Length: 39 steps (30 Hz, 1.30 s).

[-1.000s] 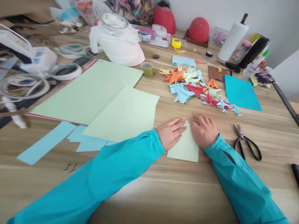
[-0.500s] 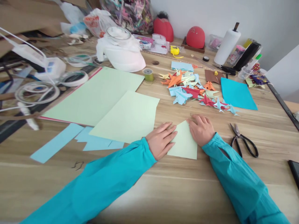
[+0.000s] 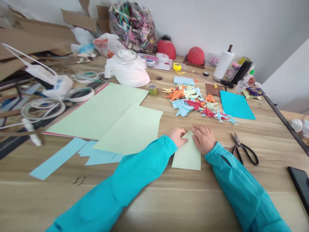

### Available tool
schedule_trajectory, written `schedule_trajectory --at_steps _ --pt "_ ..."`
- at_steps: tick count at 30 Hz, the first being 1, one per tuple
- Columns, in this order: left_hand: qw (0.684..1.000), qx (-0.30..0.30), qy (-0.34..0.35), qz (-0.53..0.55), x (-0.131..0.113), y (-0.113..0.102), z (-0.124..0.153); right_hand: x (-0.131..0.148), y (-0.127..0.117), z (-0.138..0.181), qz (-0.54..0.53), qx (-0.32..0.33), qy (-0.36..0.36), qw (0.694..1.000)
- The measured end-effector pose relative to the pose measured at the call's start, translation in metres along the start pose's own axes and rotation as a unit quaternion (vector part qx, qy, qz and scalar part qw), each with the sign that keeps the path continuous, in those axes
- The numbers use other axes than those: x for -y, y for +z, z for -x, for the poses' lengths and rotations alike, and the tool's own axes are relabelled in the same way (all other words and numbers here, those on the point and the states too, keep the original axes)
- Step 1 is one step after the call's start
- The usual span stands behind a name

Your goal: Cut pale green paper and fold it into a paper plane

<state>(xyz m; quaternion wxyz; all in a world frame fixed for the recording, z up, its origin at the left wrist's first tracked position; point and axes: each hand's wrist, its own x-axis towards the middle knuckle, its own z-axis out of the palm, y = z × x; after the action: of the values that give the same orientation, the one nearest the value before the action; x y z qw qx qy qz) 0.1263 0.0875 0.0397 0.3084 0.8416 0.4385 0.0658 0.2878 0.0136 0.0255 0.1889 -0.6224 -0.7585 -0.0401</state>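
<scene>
A small pale green sheet of paper (image 3: 186, 158) lies on the wooden table, its far end coming to a point. My left hand (image 3: 178, 136) pinches the left slanting edge near that point, thumb over the paper and fingers curled. At the right edge, my right hand (image 3: 204, 139) grips the paper, its thumb beside the point and its fingers bent beyond it. The undersides of both hands' fingers are partly hidden. Beyond the hands lies a pile of folded paper cranes (image 3: 183, 107) in blue, red, orange and pale green.
Larger pale green sheets (image 3: 131, 129) and blue paper strips (image 3: 58, 158) lie to the left. Black-handled scissors (image 3: 243, 149) rest at right, near a phone (image 3: 299, 183). Farther back are turquoise paper (image 3: 238, 104), a thread spool (image 3: 152, 89) and a white glue gun (image 3: 41, 75).
My left hand has gone from lying flat on the paper to pinching its edge near the point. My right hand stays at the right edge. The camera view has tilted up slightly.
</scene>
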Motion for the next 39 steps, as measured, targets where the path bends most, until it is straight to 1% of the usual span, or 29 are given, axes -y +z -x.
schedule_trajectory --at_steps 3,6,8,10,13,15,18,21,24,26,29,31,33,35,37,39 --pt "0.995 0.017 0.030 0.091 0.009 0.002 -0.004 -0.005 0.000 0.000 -0.105 -0.027 -0.003 0.994" --pt "0.984 0.050 0.086 0.149 0.014 0.000 -0.006 -0.006 0.002 0.000 -0.206 -0.027 -0.040 0.977" --pt "0.977 0.064 0.148 0.138 0.015 -0.001 -0.007 -0.004 0.003 -0.001 -0.255 -0.022 -0.056 0.965" --pt "0.973 0.063 0.203 0.087 0.014 0.001 -0.007 -0.002 0.003 -0.003 -0.296 -0.015 -0.069 0.953" --pt "0.969 0.045 0.242 0.039 0.012 0.005 -0.005 -0.002 0.001 -0.006 -0.353 0.010 -0.090 0.931" --pt "0.965 0.048 0.253 0.053 0.013 0.005 -0.005 -0.004 0.000 -0.008 -0.387 0.028 -0.090 0.917" --pt "0.951 0.093 0.271 0.120 0.018 0.002 -0.007 -0.007 -0.004 -0.010 -0.445 0.057 -0.068 0.891" --pt "0.933 0.131 0.266 0.205 0.024 -0.002 -0.011 -0.008 -0.007 -0.010 -0.509 0.076 -0.018 0.857" --pt "0.918 0.158 0.253 0.262 0.028 -0.006 -0.013 -0.010 -0.009 -0.010 -0.554 0.087 0.021 0.827" --pt "0.911 0.164 0.244 0.290 0.029 -0.009 -0.011 -0.012 -0.008 -0.009 -0.587 0.094 0.047 0.803" --pt "0.902 0.168 0.212 0.336 0.030 -0.017 -0.007 -0.017 -0.007 -0.009 -0.639 0.078 0.092 0.760" --pt "0.896 0.174 0.197 0.359 0.031 -0.022 -0.005 -0.019 -0.007 -0.008 -0.659 0.069 0.109 0.741" --pt "0.887 0.172 0.207 0.374 0.032 -0.024 -0.004 -0.020 -0.008 -0.008 -0.663 0.080 0.112 0.736" --pt "0.882 0.170 0.217 0.382 0.032 -0.024 -0.005 -0.019 -0.010 -0.009 -0.659 0.099 0.105 0.738" --pt "0.887 0.170 0.199 0.380 0.031 -0.020 -0.005 -0.016 -0.011 -0.009 -0.647 0.114 0.095 0.747" --pt "0.903 0.161 0.176 0.356 0.028 -0.013 -0.006 -0.012 -0.012 -0.010 -0.627 0.121 0.088 0.765"
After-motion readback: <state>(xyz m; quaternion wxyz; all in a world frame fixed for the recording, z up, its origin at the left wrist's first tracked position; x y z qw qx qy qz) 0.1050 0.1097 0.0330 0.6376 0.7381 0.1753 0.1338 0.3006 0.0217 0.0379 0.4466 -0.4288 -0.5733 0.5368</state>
